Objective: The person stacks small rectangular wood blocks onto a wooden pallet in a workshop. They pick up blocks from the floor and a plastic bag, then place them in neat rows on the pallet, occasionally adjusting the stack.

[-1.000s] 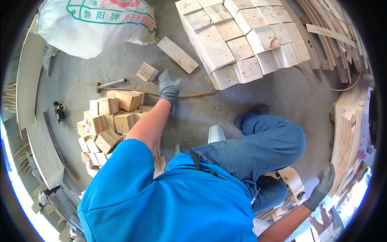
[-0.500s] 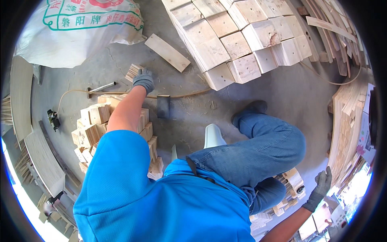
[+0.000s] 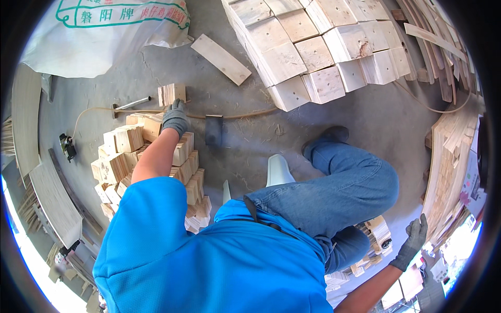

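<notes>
My left hand [image 3: 176, 119], in a grey glove, reaches forward over the floor. Its fingers point at a small bundle of thin wooden pieces [image 3: 170, 94] and overlap its near edge; whether they touch it I cannot tell. They look stretched out rather than wrapped round it. Just behind that hand rises a pile of wooden block bundles [image 3: 128, 138], partly hidden by my left forearm. My right hand [image 3: 413, 241], also gloved in grey, hangs out to the right with its fingers apart and nothing in it, beside stacked wood strips [image 3: 451, 156].
A large stack of wooden blocks [image 3: 326, 57] stands ahead. A loose board [image 3: 221, 59], a hammer [image 3: 131, 103], a dark plate [image 3: 213, 130] and a thin hose [image 3: 245, 114] lie on the floor. A white sack [image 3: 109, 44] sits far left, above a small black tool [image 3: 68, 147].
My left hand has drawn back toward me from over the small wooden bundle. The bundle now sits straighter, no longer slanted. My right hand has hardly moved.
</notes>
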The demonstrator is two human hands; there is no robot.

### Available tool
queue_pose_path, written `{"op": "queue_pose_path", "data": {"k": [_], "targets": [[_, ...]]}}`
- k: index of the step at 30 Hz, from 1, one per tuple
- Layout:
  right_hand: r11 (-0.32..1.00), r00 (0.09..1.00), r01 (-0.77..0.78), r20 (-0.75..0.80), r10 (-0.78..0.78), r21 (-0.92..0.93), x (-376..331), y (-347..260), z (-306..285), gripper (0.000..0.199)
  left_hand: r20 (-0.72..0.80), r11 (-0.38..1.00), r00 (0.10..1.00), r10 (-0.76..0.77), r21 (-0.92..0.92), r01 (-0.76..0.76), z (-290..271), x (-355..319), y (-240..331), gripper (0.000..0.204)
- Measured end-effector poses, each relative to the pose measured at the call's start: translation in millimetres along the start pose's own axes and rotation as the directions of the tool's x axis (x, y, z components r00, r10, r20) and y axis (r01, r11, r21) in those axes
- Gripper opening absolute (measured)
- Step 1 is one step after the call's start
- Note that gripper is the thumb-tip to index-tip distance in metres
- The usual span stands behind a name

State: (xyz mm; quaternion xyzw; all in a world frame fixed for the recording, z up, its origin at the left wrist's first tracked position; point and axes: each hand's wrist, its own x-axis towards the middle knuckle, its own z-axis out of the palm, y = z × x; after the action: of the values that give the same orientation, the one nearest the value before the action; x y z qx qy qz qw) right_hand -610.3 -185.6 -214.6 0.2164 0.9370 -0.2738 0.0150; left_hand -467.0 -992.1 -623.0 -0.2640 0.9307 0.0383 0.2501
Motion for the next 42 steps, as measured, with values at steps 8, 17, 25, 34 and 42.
{"op": "queue_pose_path", "data": {"k": [8,17,25,34,42], "targets": [[1.000,1.000,-0.017,0.002,0.017,-0.025,2.2,5.2,1.1,0.053,-0.175,0.882,0.894,-0.412,-0.322,0.343,-35.3,31.8,-28.7,0.079],[0.998,0.998,-0.061,-0.013,0.061,0.013,-8.3,-1.8,-4.1,0.053,0.187,0.816,0.909,-0.373,-0.400,0.417,12.3,85.1,-35.9,0.097],[0.994,0.999,-0.032,-0.016,0.034,0.109,-5.3,2.9,2.6,0.046,0.327,0.995,0.940,0.093,-0.062,-0.077,26.2,107.4,-85.6,0.060],[0.969,0.987,-0.053,-0.132,0.086,0.240,-2.0,21.9,-2.7,0.046,-0.401,0.855,0.912,-0.083,-0.499,-0.142,-117.3,62.5,99.8,0.081],[0.967,0.991,0.130,-0.033,-0.126,0.220,79.7,-72.7,66.9,0.064,-0.674,0.578,0.634,0.378,-0.363,-0.731,-301.6,-5.1,390.0,0.101]]}}
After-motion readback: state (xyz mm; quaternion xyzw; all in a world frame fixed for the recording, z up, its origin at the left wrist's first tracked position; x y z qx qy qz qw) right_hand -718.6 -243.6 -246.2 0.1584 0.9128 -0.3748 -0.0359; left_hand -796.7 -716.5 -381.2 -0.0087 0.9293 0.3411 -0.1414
